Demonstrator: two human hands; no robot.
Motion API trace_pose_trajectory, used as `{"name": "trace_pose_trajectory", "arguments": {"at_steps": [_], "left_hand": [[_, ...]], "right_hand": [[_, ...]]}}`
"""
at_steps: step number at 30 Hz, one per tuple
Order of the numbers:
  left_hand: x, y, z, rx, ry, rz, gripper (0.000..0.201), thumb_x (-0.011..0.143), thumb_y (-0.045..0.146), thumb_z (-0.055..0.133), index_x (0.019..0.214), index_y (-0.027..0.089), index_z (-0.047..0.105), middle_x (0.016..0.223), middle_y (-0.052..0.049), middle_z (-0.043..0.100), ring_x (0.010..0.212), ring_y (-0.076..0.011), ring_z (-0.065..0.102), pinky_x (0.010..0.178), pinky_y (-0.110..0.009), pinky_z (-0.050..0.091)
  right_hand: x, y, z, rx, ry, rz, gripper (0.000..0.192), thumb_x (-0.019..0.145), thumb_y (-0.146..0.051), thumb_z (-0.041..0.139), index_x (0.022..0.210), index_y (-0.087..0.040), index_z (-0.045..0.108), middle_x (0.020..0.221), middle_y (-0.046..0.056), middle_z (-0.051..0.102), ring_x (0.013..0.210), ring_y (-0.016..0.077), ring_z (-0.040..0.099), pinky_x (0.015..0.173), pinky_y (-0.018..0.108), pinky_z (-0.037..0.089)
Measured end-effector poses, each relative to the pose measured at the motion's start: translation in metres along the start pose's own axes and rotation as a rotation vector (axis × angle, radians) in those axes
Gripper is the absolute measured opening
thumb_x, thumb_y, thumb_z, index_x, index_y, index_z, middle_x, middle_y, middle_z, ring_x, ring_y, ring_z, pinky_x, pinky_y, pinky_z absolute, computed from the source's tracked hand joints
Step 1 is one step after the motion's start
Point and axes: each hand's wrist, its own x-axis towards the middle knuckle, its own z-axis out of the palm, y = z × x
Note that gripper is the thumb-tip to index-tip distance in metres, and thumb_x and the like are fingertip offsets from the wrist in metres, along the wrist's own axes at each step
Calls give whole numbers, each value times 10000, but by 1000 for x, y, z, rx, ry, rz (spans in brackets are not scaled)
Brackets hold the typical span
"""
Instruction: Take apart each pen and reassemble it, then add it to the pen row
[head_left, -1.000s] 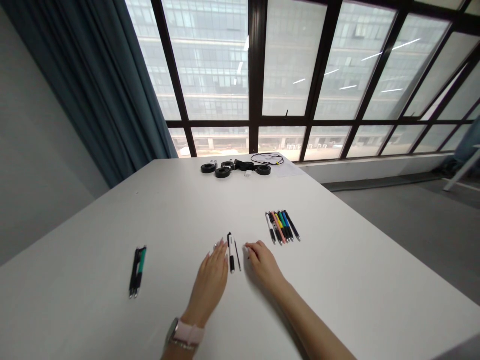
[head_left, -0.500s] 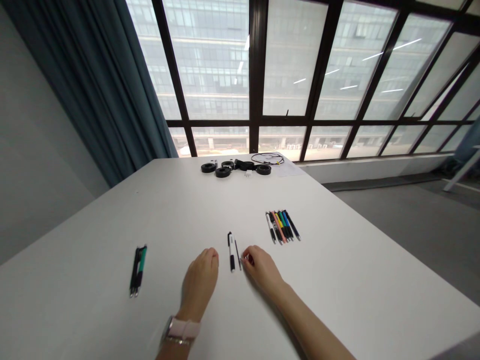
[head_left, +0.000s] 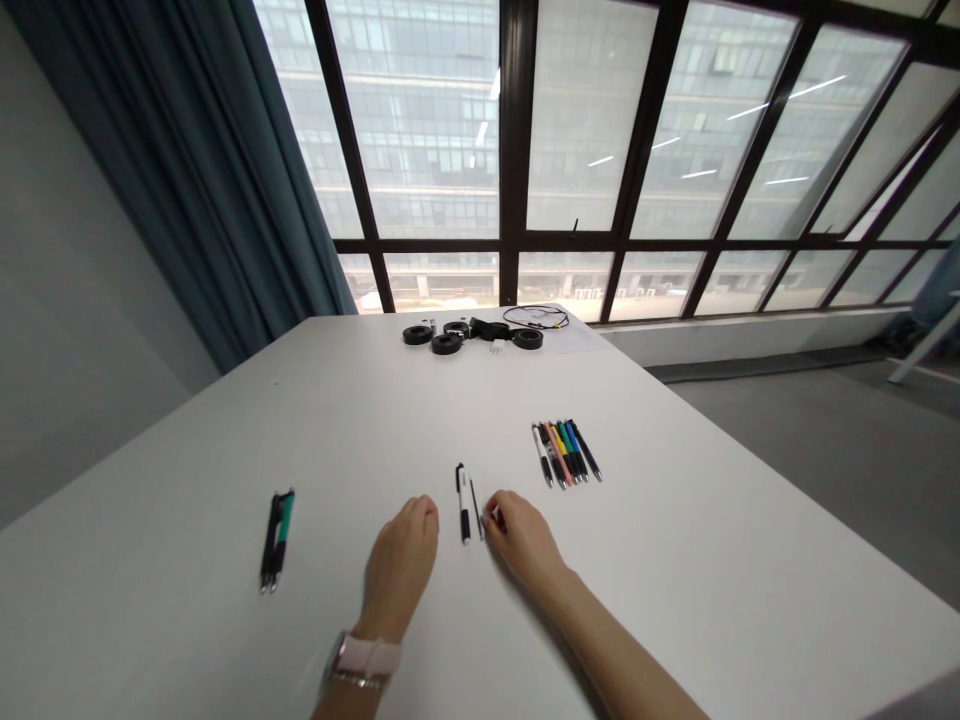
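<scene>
A: Where are the two hands?

B: Both rest on the white table (head_left: 675, 560), near the person. The left hand (head_left: 401, 560) lies palm down with its fingers curled loosely under, holding nothing. A pale pink watch strap (head_left: 362, 658) sits on that wrist.

A: And the other one?

B: The right hand (head_left: 523, 540) lies just right of the black-and-white pen (head_left: 462, 503). Its fingertips (head_left: 491, 517) are drawn close together at the near end of a thin dark refill (head_left: 475, 508). I cannot tell whether they pinch it or only touch it.

A: So where is that pen exactly?

B: Flat on the table between the two hands, pointing away from the person, with the refill lying just to its right, almost parallel.

A: Anything else on the table?

B: A row of coloured pens (head_left: 566, 453) lies further off to the right, side by side. A small bundle of dark and green pens (head_left: 275, 540) lies well apart on the left. At the far edge are several black rolls of tape (head_left: 447, 343) and a thin black cable (head_left: 534, 317).
</scene>
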Motion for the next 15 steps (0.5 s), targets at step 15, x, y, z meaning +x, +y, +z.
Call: {"name": "trace_pose_trajectory", "arguments": {"at_steps": [15], "left_hand": [[2, -6, 0, -55, 54, 2, 261, 894, 186, 276, 743, 208, 488, 756, -28, 587, 675, -161, 529, 624, -281, 317]], "right_hand": [[7, 8, -6, 330, 116, 89, 202, 885, -291, 434, 806, -184, 585, 642, -17, 543, 615, 138, 487, 587, 236, 311]]}}
